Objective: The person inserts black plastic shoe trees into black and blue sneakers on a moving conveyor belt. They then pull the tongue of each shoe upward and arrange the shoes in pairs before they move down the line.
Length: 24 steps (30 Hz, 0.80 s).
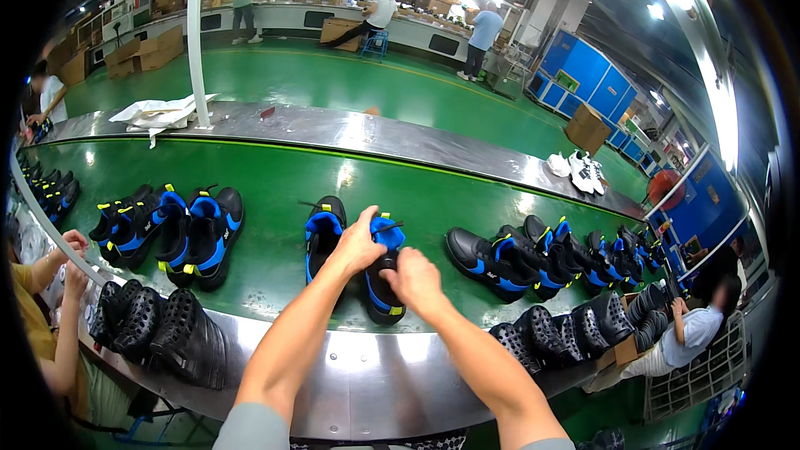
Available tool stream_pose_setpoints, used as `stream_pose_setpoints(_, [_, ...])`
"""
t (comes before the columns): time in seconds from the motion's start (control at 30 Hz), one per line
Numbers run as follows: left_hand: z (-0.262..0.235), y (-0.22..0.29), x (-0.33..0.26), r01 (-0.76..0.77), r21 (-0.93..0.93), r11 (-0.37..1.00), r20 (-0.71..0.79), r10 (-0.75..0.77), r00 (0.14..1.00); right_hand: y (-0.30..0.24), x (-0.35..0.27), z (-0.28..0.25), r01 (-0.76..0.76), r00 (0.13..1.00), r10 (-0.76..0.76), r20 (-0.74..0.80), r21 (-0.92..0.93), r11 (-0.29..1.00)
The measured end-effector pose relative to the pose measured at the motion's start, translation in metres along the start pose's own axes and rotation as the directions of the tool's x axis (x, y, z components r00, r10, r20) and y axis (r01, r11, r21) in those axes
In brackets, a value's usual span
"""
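Observation:
A black and blue shoe point(385, 304) with yellow tabs stands on the green belt in front of me. My left hand point(361, 243) is closed on the far part of its opening, beside the raised blue tongue point(388, 235). From the right, my right hand point(414, 277) has its fingers curled at the shoe's opening, gripping its edge; the fingertips are partly hidden. Just left of it stands a matching shoe point(325, 225), partly covered by my left forearm. Neither hand touches that one.
More black and blue shoes point(212, 237) stand to the left, and a row of them point(492, 262) to the right. Black perforated shoe forms point(187, 337) line the near metal ledge point(333, 367). White shoes point(583, 171) rest on the far ledge. Co-workers sit at both sides.

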<state>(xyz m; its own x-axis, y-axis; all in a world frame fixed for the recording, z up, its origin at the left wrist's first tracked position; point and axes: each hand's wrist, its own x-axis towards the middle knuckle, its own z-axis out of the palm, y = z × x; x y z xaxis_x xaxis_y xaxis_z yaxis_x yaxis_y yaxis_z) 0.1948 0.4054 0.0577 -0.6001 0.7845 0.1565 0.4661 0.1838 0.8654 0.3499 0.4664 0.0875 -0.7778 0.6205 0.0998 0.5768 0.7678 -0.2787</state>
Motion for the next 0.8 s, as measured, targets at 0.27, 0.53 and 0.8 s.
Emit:
stream_pose_setpoints(0.27, [0.011, 0.026, -0.045, 0.237, 0.228, 0.944, -0.037, -0.235, 0.971, 0.029, 0.013, 0.023, -0.032, 0.999, 0.029, 0.027, 0.118, 0.993])
stream_pose_setpoints(0.53, [0.044, 0.010, -0.032, 0.428, 0.382, 0.819, -0.270, -0.344, 0.899, 0.014, 0.032, 0.054, -0.307, 0.949, 0.311, -0.050, 0.073, 0.949])
stream_pose_setpoints(0.8, [-0.022, 0.028, -0.077, -0.119, 0.482, 0.868, -0.446, 0.360, 0.820, 0.059, 0.037, 0.013, -0.273, 0.961, 0.276, 0.020, -0.091, 0.958])
